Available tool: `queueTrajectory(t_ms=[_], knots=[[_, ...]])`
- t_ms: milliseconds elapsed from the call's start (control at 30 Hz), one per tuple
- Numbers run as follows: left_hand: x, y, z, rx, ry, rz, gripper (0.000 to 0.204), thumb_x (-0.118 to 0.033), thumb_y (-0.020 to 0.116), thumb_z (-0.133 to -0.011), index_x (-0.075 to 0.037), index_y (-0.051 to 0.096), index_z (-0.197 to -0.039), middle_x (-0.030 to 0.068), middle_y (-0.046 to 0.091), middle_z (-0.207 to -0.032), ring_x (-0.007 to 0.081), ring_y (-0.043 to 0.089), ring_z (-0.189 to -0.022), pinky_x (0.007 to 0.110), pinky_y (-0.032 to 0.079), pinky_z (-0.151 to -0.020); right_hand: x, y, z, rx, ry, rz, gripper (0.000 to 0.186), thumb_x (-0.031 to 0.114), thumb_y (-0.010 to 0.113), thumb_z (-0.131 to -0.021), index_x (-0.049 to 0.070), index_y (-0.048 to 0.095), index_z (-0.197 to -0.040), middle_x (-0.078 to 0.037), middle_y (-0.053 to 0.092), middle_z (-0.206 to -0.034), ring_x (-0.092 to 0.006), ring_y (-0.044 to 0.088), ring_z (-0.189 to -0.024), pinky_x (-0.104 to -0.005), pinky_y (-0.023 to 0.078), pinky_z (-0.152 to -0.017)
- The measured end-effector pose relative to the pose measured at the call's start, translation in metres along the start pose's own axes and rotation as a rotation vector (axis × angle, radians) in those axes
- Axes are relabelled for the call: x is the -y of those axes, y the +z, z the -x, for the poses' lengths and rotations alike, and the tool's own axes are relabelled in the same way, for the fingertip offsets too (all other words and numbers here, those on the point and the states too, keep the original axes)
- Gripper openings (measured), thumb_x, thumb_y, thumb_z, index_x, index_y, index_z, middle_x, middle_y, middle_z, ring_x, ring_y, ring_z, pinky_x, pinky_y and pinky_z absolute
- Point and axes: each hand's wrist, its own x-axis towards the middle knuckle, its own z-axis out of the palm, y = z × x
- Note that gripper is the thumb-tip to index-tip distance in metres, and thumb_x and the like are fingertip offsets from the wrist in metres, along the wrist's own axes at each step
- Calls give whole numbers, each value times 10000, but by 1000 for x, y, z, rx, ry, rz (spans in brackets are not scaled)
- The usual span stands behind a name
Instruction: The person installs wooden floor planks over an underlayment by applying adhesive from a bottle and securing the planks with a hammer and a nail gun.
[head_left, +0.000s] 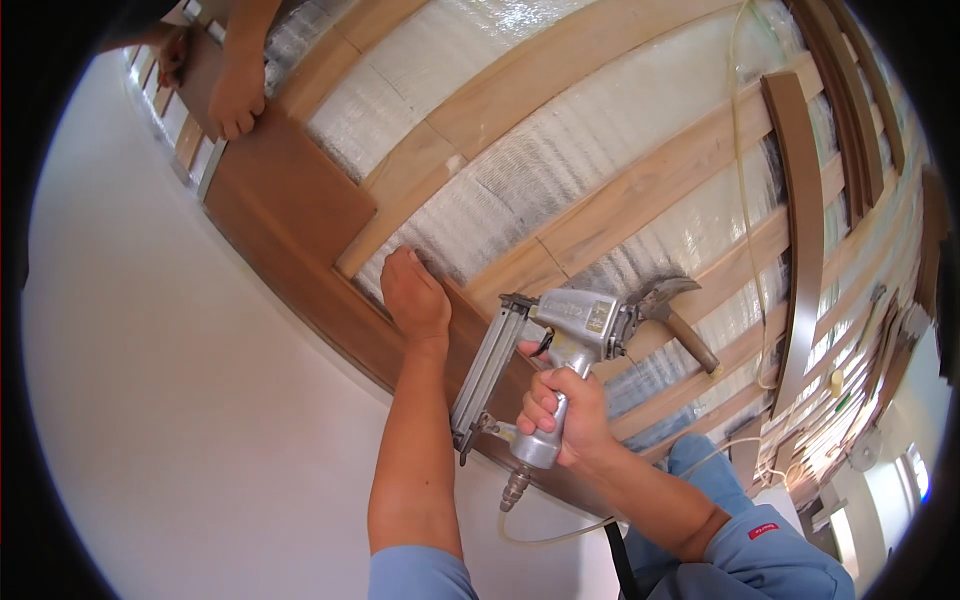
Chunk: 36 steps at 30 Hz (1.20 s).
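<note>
My right hand (562, 412) grips the handle of a grey pneumatic nail gun (540, 355), its long magazine slanting down over a dark brown floorboard (300, 200). My left hand (414, 296) presses flat on the edge of that board, fingers toward the silver foil underlay (560, 150). A pale air hose (560, 535) trails from the gun's base. Another person's hand (238, 92) rests on the same row of boards at the upper left.
Light wooden battens (640, 190) cross the foil in parallel rows. A claw hammer (672, 308) lies on a batten beside the gun. A long brown board (800, 230) lies across the battens at right. A white wall (180, 400) fills the left side.
</note>
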Motion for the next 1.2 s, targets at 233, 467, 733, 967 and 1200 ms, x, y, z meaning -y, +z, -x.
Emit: queueTrajectory(t_ms=[233, 467, 733, 967, 1200], knots=[[-2, -2, -1, 60, 42, -31, 185, -37, 490, -1013, 12, 610, -1145, 194, 611, -995, 416, 588, -950, 495, 475, -845, -17, 9, -15, -20, -2, 36, 447, 90, 499, -931, 17, 516, -1372, -29, 444, -629, -158, 453, -477, -396, 491, -534], [0, -1, -1, 65, 46, -94, 197, -49, 494, -1008, 18, 615, -1148, 193, 613, -990, 410, 592, -946, 495, 479, -852, -31, 23, -24, -69, 41, 23, 427, 68, 503, -931, 14, 515, -1354, -33, 451, -638, -158, 453, -484, -406, 493, -542], [-3, -1, -3, 49, 61, -74, 197, -29, 504, -988, 19, 614, -1143, 189, 615, -978, 412, 595, -950, 491, 484, -856, -23, 35, -20, -142, 67, 46, 389, 61, 556, -923, 6, 522, -1307, -55, 452, -633, -179, 489, -477, -409, 507, -526], [-3, -2, 0, 50, 95, -87, 206, -16, 507, -981, 13, 602, -1162, 196, 609, -986, 410, 593, -954, 496, 484, -858, -26, 44, -20, -204, 79, 84, 326, 73, 552, -928, -1, 522, -1243, -59, 468, -653, -177, 485, -485, -400, 515, -532], [1, 3, 0, 69, 16, -84, 255, -117, 417, -1072, 43, 612, -1106, 222, 625, -1029, 431, 597, -973, 496, 476, -879, -18, 29, -14, -222, 99, 84, 328, 88, 561, -932, 0, 511, -1244, -58, 474, -657, -167, 495, -493, -399, 516, -535]])
